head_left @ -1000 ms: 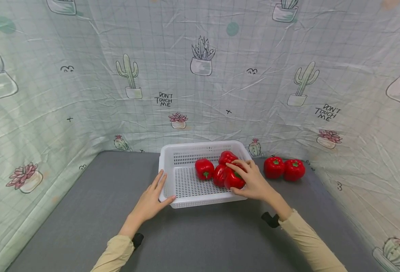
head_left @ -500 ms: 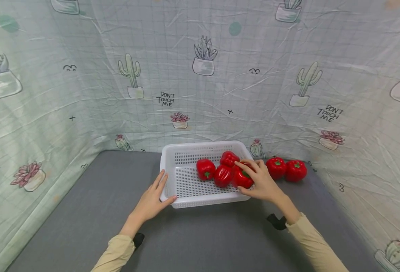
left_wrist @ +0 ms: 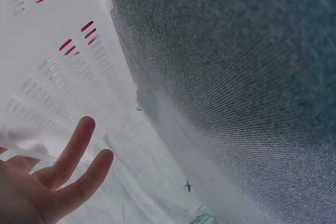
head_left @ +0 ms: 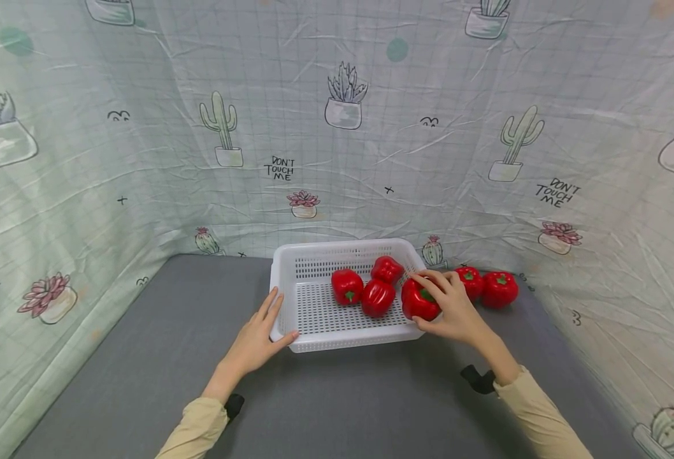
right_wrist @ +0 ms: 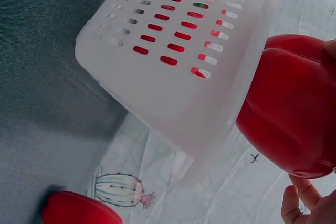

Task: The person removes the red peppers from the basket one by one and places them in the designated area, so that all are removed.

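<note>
A red bell pepper [head_left: 417, 301] is gripped by my right hand [head_left: 457, 311] at the right rim of a white perforated plastic basket [head_left: 337, 342]. In the right wrist view the held bell pepper [right_wrist: 294, 108] is at the rim, higher than most of the slotted wall. Inside the basket sit three more red bell peppers [head_left: 378, 298]. My left hand [head_left: 252, 339] touches the basket's left front corner with its fingers spread. In the left wrist view, two fingers [left_wrist: 79, 150] extend beside the slotted basket wall.
Two red bell peppers [head_left: 500, 289] sit close together on the grey table [head_left: 211, 287] to the right of the basket, one partly hidden by my right hand. A cactus-printed cloth [head_left: 337, 172] hangs behind and at both sides.
My right hand has moved to the right with the bell pepper, from among the others in the basket to its right rim. My left hand stays at the corner.
</note>
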Demonstrator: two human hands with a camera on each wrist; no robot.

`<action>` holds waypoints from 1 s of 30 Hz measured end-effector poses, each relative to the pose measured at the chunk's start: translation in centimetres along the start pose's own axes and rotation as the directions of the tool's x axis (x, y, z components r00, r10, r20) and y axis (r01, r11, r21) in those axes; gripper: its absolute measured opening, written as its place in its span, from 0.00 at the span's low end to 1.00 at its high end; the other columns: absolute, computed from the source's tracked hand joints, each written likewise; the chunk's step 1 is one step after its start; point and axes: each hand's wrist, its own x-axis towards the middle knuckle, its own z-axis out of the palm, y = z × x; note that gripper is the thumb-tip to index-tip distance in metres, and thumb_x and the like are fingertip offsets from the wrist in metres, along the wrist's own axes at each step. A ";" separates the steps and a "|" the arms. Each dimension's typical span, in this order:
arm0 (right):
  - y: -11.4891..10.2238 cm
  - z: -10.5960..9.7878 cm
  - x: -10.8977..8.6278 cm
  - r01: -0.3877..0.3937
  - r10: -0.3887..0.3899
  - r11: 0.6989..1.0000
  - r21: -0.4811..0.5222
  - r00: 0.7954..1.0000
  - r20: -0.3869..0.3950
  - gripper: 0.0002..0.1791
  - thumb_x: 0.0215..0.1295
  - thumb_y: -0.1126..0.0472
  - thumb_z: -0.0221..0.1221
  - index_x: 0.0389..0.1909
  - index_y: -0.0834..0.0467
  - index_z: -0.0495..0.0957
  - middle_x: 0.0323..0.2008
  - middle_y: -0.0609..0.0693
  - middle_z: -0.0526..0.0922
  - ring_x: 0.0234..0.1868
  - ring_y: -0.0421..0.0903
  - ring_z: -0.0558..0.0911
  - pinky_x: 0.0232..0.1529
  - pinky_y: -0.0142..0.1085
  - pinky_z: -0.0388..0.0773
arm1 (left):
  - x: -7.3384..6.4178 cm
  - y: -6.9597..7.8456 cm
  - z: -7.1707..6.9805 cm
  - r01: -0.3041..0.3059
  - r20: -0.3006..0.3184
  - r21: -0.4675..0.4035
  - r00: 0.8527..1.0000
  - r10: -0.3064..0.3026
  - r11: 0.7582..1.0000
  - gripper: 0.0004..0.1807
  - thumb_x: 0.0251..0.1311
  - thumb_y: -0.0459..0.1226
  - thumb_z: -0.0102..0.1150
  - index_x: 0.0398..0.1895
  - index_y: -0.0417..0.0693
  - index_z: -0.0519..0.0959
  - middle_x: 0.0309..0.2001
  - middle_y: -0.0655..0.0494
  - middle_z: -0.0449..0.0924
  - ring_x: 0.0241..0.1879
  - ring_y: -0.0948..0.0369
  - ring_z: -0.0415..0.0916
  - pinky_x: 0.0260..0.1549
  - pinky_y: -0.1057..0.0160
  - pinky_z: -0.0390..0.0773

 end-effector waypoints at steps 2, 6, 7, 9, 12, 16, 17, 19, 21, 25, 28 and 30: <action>0.1 -0.1 -0.2 0.012 -0.012 1.000 -0.006 1.000 -0.007 0.44 0.31 0.53 0.71 0.57 0.54 0.68 0.53 0.52 0.69 0.46 0.48 0.63 0.39 0.45 0.70 | 0.0 0.0 0.0 -0.001 -0.001 0.001 1.000 0.001 1.000 0.46 0.51 0.58 0.54 0.68 0.47 0.51 0.71 0.52 0.44 0.61 0.43 0.61 0.49 0.42 0.66; 0.3 -0.3 -0.6 0.016 -0.016 1.000 -0.013 1.000 -0.023 0.43 0.31 0.52 0.70 0.56 0.55 0.69 0.53 0.53 0.69 0.45 0.49 0.63 0.39 0.46 0.67 | -0.1 0.0 0.0 -0.001 -0.004 0.008 1.000 0.001 1.000 0.45 0.51 0.58 0.53 0.68 0.47 0.51 0.70 0.52 0.45 0.60 0.43 0.62 0.49 0.43 0.66; 0.4 -0.3 -0.7 0.012 -0.012 1.000 -0.012 1.000 -0.025 0.43 0.31 0.52 0.70 0.56 0.55 0.69 0.53 0.53 0.69 0.46 0.49 0.63 0.39 0.46 0.67 | -0.1 0.0 0.0 -0.002 -0.005 0.008 1.000 0.002 1.000 0.45 0.51 0.58 0.54 0.68 0.47 0.51 0.70 0.52 0.45 0.60 0.43 0.62 0.49 0.43 0.66; 0.6 -0.5 -1.0 0.001 -0.001 1.000 -0.013 1.000 -0.029 0.43 0.30 0.52 0.71 0.55 0.55 0.70 0.53 0.53 0.69 0.46 0.49 0.63 0.39 0.46 0.68 | -0.1 0.0 0.0 -0.001 -0.005 0.011 1.000 0.001 1.000 0.46 0.51 0.59 0.53 0.68 0.47 0.51 0.70 0.51 0.45 0.60 0.43 0.62 0.49 0.43 0.67; 0.8 -0.7 -1.3 -0.007 0.007 1.000 -0.019 0.999 -0.036 0.43 0.28 0.53 0.72 0.54 0.55 0.70 0.52 0.53 0.69 0.47 0.49 0.63 0.39 0.46 0.68 | -0.1 -0.1 0.0 -0.001 -0.006 0.011 1.000 0.001 1.000 0.46 0.51 0.59 0.53 0.68 0.47 0.51 0.70 0.51 0.45 0.60 0.43 0.62 0.49 0.43 0.67; 1.2 -1.0 -1.7 -0.021 0.021 1.000 -0.018 0.999 -0.047 0.43 0.27 0.54 0.72 0.54 0.55 0.71 0.52 0.53 0.70 0.47 0.49 0.63 0.40 0.48 0.69 | -0.1 -0.1 0.1 -0.006 -0.009 0.014 1.000 0.006 1.000 0.45 0.51 0.59 0.53 0.68 0.46 0.52 0.70 0.51 0.45 0.60 0.43 0.61 0.48 0.43 0.67; 1.3 -1.0 -1.8 -0.028 0.027 0.999 -0.019 0.999 -0.047 0.43 0.27 0.54 0.72 0.54 0.55 0.70 0.52 0.53 0.70 0.47 0.49 0.63 0.41 0.48 0.69 | -0.1 -0.1 0.0 -0.007 -0.010 0.012 1.000 0.007 1.000 0.45 0.51 0.58 0.53 0.68 0.46 0.52 0.70 0.51 0.45 0.60 0.43 0.61 0.48 0.43 0.67; 1.6 -1.1 -2.1 -0.042 0.040 0.999 -0.024 0.998 -0.044 0.44 0.27 0.55 0.72 0.55 0.55 0.70 0.52 0.53 0.70 0.48 0.50 0.63 0.41 0.49 0.70 | -0.1 -0.1 0.0 -0.011 -0.012 0.011 1.000 0.011 1.000 0.45 0.51 0.58 0.54 0.68 0.46 0.52 0.70 0.51 0.45 0.60 0.43 0.61 0.48 0.43 0.67; 1.8 -1.2 -2.3 -0.056 0.054 0.998 -0.029 0.998 -0.042 0.44 0.27 0.55 0.73 0.55 0.55 0.70 0.52 0.53 0.69 0.49 0.51 0.63 0.41 0.50 0.71 | -0.1 0.0 0.0 -0.012 -0.012 0.006 1.000 0.012 1.000 0.45 0.51 0.57 0.54 0.68 0.46 0.52 0.70 0.51 0.45 0.60 0.43 0.61 0.48 0.44 0.67; 2.3 -1.5 -2.9 -0.074 0.072 0.997 -0.036 0.996 -0.050 0.45 0.26 0.56 0.73 0.55 0.55 0.70 0.52 0.55 0.69 0.50 0.52 0.64 0.40 0.52 0.72 | 0.0 0.0 -0.1 -0.011 -0.006 0.005 1.000 0.011 1.000 0.45 0.52 0.57 0.54 0.68 0.46 0.52 0.70 0.51 0.45 0.61 0.44 0.61 0.48 0.44 0.68; 2.7 -1.8 -3.3 -0.080 0.078 0.996 -0.038 0.995 -0.056 0.45 0.26 0.56 0.73 0.55 0.56 0.70 0.53 0.55 0.69 0.49 0.53 0.64 0.41 0.53 0.71 | 0.0 0.1 -0.1 -0.008 -0.002 0.004 1.000 0.008 1.000 0.45 0.52 0.57 0.54 0.68 0.46 0.52 0.70 0.51 0.45 0.61 0.44 0.61 0.49 0.44 0.68; 3.0 -1.9 -3.5 -0.083 0.081 0.996 -0.034 0.995 -0.061 0.45 0.27 0.57 0.73 0.55 0.55 0.69 0.52 0.55 0.69 0.48 0.53 0.64 0.41 0.53 0.70 | 0.0 0.1 0.0 -0.008 -0.002 0.004 1.000 0.008 1.000 0.45 0.52 0.57 0.54 0.68 0.46 0.52 0.70 0.50 0.45 0.61 0.44 0.61 0.49 0.45 0.68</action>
